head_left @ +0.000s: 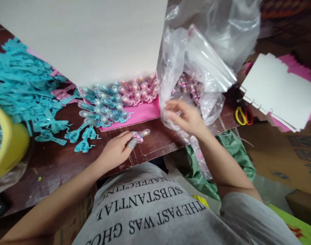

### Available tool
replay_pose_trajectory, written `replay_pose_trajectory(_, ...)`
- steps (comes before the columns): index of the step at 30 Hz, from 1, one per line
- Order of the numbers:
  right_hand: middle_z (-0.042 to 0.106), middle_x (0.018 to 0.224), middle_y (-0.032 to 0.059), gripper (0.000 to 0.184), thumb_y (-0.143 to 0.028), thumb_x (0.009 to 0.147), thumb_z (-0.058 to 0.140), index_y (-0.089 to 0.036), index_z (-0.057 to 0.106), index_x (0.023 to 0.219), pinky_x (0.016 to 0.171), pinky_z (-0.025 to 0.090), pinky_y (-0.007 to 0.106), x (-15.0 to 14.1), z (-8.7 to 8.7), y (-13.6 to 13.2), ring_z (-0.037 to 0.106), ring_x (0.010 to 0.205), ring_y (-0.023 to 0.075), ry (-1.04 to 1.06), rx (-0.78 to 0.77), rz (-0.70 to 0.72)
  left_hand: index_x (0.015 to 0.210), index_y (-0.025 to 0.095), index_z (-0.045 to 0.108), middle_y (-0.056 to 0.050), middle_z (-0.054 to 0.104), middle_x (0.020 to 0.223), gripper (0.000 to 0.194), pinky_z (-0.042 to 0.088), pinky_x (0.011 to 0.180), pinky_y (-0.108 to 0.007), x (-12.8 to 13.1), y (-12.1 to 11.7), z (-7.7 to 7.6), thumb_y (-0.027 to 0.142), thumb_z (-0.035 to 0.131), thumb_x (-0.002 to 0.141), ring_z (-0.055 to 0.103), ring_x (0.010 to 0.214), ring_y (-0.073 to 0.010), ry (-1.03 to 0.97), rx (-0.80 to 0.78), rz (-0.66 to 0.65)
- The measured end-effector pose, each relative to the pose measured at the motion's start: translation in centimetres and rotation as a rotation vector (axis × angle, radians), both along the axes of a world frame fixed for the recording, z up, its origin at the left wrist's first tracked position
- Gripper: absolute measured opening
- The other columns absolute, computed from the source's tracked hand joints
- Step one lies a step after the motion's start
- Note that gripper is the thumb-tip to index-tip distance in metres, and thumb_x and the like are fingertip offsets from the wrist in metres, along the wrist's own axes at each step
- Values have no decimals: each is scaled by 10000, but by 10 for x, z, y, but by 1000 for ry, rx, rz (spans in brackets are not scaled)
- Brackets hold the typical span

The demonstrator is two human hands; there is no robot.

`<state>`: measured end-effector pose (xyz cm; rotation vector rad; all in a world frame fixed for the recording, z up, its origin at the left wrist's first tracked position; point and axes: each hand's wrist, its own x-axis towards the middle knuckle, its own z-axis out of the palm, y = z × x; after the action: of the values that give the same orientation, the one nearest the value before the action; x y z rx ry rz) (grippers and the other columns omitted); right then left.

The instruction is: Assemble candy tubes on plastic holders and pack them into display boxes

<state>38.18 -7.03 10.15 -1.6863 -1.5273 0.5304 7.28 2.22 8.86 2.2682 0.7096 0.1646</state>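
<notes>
My left hand (pixel 119 147) is closed near the table's front edge, its fingers on a small pink piece with a clear capsule tip (pixel 144 133). My right hand (pixel 184 115), slightly blurred, hovers at the mouth of a clear plastic bag (pixel 170 64) with its fingers loosely curled and apart. Nothing shows between them. Inside the bag lie several pink-purple capsules (pixel 189 86). Between and beyond my hands stands a pink box (pixel 145 114) with a raised white lid (pixel 99 37). Rows of blue capsule pieces (pixel 104 105) and pink ones (pixel 137 92) fill much of it.
A heap of blue plastic pieces (pixel 19 78) covers the table's left side, beside a yellow bucket (pixel 14 143). Several loose blue pieces (pixel 85 139) lie before the box. To the right are yellow-and-red-handled scissors (pixel 240 115) and stacked white and pink card sheets (pixel 278 92).
</notes>
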Motion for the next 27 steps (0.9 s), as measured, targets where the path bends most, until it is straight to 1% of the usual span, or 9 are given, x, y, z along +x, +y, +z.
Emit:
replay_pose_trajectory(2,785,1180,123,398,-502,1030,630,-207,694,1290,926,596,466,40,-7,17,735,999,277,-189,23,-291,1142,227,727,-50,788,1083,261,593,846,-344,-2,0,-5,345,512,1052,747,949,-227,-56,-138,46)
replay_pose_trajectory(4,760,1238,181,338,-384,1016,630,-171,693,1271,984,568,573,71,-20,37,707,1101,356,-388,-86,-475,1177,232,733,-59,802,1150,260,609,884,-359,0,-5,-12,384,582,1030,762,996,-238,-115,-251,86)
replay_pose_trajectory(9,667,1330,290,244,-325,1024,580,-129,688,1123,987,530,672,92,-46,64,561,1315,480,-548,-207,-538,1215,240,735,-81,805,1207,309,602,1035,-458,22,-24,-22,436,718,976,766,1063,-254,-246,-401,221)
replay_pose_trajectory(12,661,1305,261,295,-380,1058,515,-135,666,1125,1016,527,619,79,-37,43,601,1274,419,-508,-121,-468,1210,232,734,-79,807,1213,373,602,1061,-450,25,-23,-19,451,799,915,763,1076,-238,-372,-500,345)
replay_pose_trajectory(14,701,1235,201,314,-401,1041,556,-153,639,1215,954,571,523,59,-22,17,685,1109,336,-428,-73,-341,1176,223,750,-72,814,1181,383,611,1046,-433,23,-19,-15,448,838,879,762,1045,-223,-410,-555,391)
replay_pose_trajectory(16,743,1131,118,328,-407,1038,602,-196,617,1288,832,598,412,30,-4,-10,719,912,249,-254,-38,-81,1107,222,772,-58,821,1105,343,630,994,-415,21,-15,-11,445,857,859,754,976,-209,-401,-597,386)
replay_pose_trajectory(18,758,1087,74,265,-378,1062,602,-230,638,1279,806,595,357,-3,10,-29,721,879,207,-163,-7,200,1036,221,783,-47,819,1039,296,639,951,-396,23,-14,-9,439,862,852,745,927,-198,-387,-644,343)
replay_pose_trajectory(20,764,1078,58,215,-337,1086,581,-243,652,1267,823,594,335,-31,16,-37,726,915,190,-139,34,356,1014,215,785,-43,817,1024,276,637,940,-380,28,-15,-7,424,860,849,743,922,-190,-393,-692,298)
replay_pose_trajectory(27,776,1098,43,226,-316,1108,558,-268,647,1309,836,601,334,-54,0,-35,735,961,190,-199,126,380,1034,200,788,-37,820,1031,247,620,899,-339,28,-19,-2,400,821,893,738,910,-185,-438,-609,236)
